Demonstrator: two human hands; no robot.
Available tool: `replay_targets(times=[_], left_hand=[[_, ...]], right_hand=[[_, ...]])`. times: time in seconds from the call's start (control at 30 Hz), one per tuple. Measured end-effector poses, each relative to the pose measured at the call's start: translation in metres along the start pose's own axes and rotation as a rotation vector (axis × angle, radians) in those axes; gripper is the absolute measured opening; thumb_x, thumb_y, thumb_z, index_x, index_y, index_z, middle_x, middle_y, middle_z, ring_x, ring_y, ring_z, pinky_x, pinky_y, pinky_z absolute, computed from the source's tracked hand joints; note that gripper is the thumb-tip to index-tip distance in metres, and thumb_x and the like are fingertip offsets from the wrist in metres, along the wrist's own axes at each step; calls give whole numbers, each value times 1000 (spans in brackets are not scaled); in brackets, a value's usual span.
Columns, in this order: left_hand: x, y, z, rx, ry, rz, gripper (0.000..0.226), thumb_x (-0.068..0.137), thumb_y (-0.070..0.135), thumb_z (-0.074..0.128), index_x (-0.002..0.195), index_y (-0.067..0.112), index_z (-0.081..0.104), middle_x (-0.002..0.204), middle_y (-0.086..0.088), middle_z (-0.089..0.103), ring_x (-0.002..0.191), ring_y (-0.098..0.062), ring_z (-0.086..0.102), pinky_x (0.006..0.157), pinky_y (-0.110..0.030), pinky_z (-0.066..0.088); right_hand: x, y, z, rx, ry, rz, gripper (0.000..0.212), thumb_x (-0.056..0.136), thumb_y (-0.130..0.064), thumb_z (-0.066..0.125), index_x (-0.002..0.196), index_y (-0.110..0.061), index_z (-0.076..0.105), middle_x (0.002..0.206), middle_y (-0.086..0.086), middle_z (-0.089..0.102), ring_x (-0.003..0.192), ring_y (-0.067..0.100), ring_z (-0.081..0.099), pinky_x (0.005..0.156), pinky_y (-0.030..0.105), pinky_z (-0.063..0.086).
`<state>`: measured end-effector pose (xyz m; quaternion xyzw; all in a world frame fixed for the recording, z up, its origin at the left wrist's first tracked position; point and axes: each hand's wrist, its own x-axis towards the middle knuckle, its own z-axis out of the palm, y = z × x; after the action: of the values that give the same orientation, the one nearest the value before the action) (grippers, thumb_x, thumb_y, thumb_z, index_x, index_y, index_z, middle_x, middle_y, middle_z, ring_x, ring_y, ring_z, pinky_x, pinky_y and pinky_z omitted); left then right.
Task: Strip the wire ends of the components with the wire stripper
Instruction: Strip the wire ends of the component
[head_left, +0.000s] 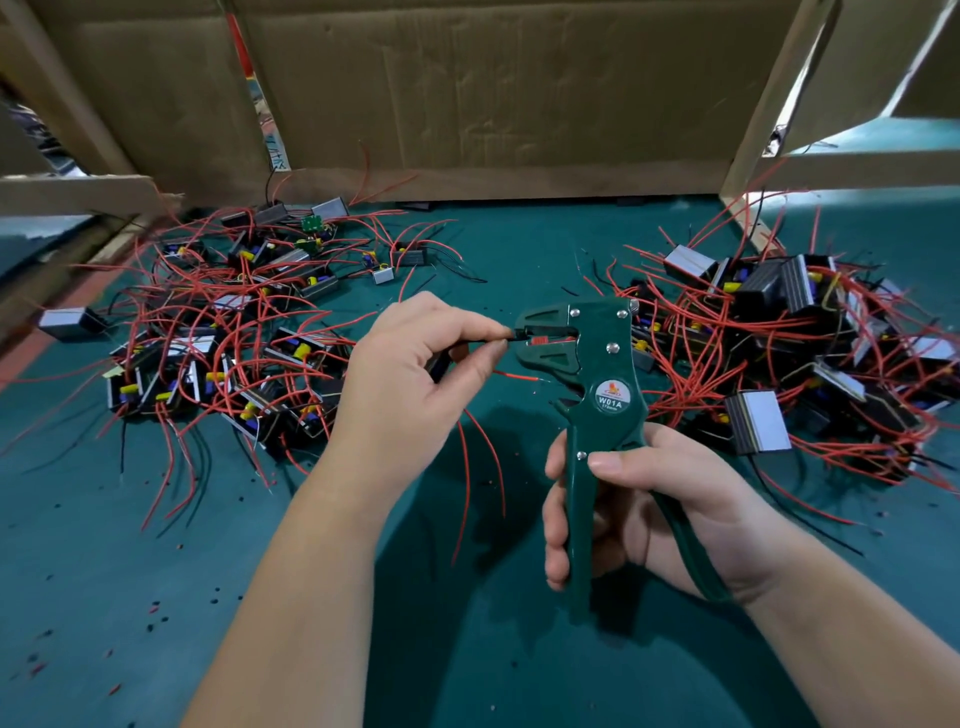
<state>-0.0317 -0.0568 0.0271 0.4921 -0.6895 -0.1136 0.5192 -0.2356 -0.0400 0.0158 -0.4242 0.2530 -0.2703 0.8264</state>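
My left hand (415, 374) pinches a black wire (485, 340) between thumb and forefinger, and the wire's end sits between the jaws of the wire stripper (597, 364). Something dark is tucked in my palm behind the fingers, but I cannot tell what it is. A red wire (514, 375) pokes out below my fingertips, its tip close to the lower jaw. More red leads (467, 467) hang from under that hand.

My right hand (649, 509) is curled round both green handles. The thumb lies across the front, and the tool stands upright with its head turned left.

On the green mat (467, 649), a pile of components (223, 332) with red and black leads lies to my left and another pile (805, 353) to my right. Small bits of insulation (156, 608) dot the mat. A cardboard wall (493, 88) stands behind.
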Motion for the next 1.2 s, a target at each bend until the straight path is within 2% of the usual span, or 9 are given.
replay_targets(times=[0.23,0.57,0.67,0.77,0.87,0.93,1.0,1.1,1.2], left_hand=[[0,0,1,8,-9,16,12,86,19,67,90,30,68,79,5,59,80,-18,56,75,-37,46],[0,-1,2,17,-36,6,14,87,20,63,90,34,64,81,4,59,82,-20,55,76,-33,44],[-1,-3,2,96,-149,-30,11,89,25,58,93,35,59,82,6,56,82,-13,53,76,-22,40],[-2,-6,4,172,-322,-89,5,90,22,62,91,25,66,83,3,54,79,-8,50,72,-11,35],[-2,-9,3,270,-414,-130,2,87,19,68,86,20,69,81,2,52,77,-12,50,71,-10,34],[-2,-11,1,257,-405,-158,3,85,19,70,85,23,70,81,4,50,76,-6,50,69,-8,33],[-2,-13,-1,242,-354,-172,5,84,19,71,84,24,72,80,7,49,77,-3,49,68,-6,31],[-3,-13,1,189,-247,-165,10,83,19,73,79,28,70,77,7,52,75,-2,49,69,-10,34],[-4,-13,2,80,-167,-209,16,83,21,74,75,34,69,75,10,65,70,-7,57,67,-19,44]], right_hand=[[1,3,2,-5,49,6,25,74,-23,68,91,-6,62,73,29,60,62,40,63,62,48,54],[0,1,2,-15,62,29,25,73,-28,68,83,-6,60,66,26,58,54,36,60,57,45,52],[1,5,9,-17,140,6,28,75,-33,68,77,-8,58,60,23,54,47,33,56,53,41,51],[6,8,11,-26,291,-18,33,74,-41,63,67,-10,54,50,17,45,36,25,45,48,35,46],[7,3,8,23,214,44,37,69,-46,62,72,-9,58,57,19,50,42,29,51,50,39,50],[6,0,6,97,144,36,36,71,-39,62,83,-6,61,70,24,58,59,36,60,62,47,54],[7,-1,4,135,164,-4,36,70,-32,62,90,-3,61,78,26,60,68,40,62,70,52,54],[7,-3,-3,171,279,10,41,67,-33,55,93,-2,61,78,26,62,68,40,63,71,53,54],[5,-5,-9,72,282,133,48,63,-32,57,99,0,60,80,27,62,69,41,64,73,53,54]])
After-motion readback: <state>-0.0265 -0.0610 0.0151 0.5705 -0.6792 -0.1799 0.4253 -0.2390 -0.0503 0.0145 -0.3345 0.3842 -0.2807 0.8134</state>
